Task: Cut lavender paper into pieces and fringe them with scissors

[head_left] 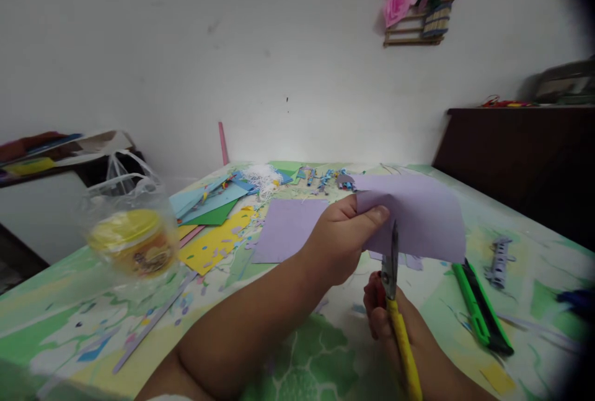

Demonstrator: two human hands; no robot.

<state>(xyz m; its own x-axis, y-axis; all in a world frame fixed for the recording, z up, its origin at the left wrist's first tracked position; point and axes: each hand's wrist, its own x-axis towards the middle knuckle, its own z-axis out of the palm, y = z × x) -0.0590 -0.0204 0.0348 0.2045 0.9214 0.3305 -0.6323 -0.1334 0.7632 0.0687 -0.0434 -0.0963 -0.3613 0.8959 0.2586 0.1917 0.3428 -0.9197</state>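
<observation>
My left hand (341, 237) pinches the left edge of a bent sheet of purple paper (423, 218), thumb on top, and holds it up above the table. Below the paper, my right hand (388, 320) grips a pair of scissors (392, 271) with yellow handles. The blades point upward against the lower edge of the purple paper, close to my left thumb. Part of my right hand's fingers is hidden behind the handle. A second purple sheet (290, 227) lies flat on the table, behind my left forearm.
A yellow-lidded tub (132, 243) in a clear bag stands at the left. Coloured sheets and a confetti-covered yellow sheet (218, 240) lie beside it. A green cutter (481, 308) and a small purple paper piece (499, 261) are at the right.
</observation>
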